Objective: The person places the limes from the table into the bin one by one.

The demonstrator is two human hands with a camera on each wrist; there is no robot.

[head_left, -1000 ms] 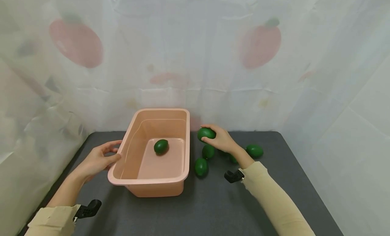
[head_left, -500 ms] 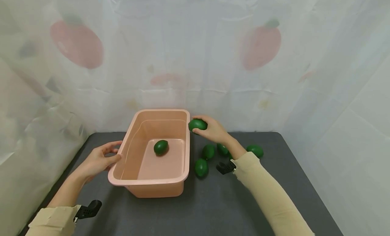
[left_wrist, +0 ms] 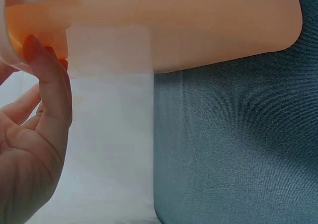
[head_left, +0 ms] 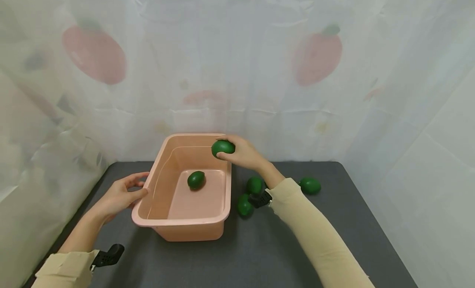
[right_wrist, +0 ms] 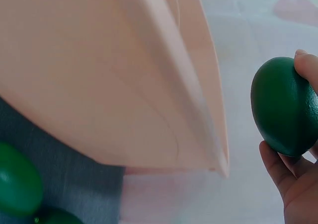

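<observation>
right hand (head_left: 243, 152): fingers and thumb curl round a green fruit (head_left: 223, 148), held over the bin's far right corner, about 1 o'clock from bin centre
left hand (head_left: 120, 194): fingers straight, thumb on the rim, steadying the bin at its 9 o'clock side
bin (head_left: 178, 221): pink, on the dark mat (head_left: 259, 255); one fruit inside (head_left: 196, 179), near the floor's middle
loose fruits: three show on the mat at the bin's 3 o'clock, nearest (head_left: 244, 205), one apart (head_left: 310, 185)
step, as I judge it: carry the held fruit further in past the rim, lower it close to the floor, then release, so it neither bounces out nor knocks the wall
risk: rim clip at the corner
</observation>
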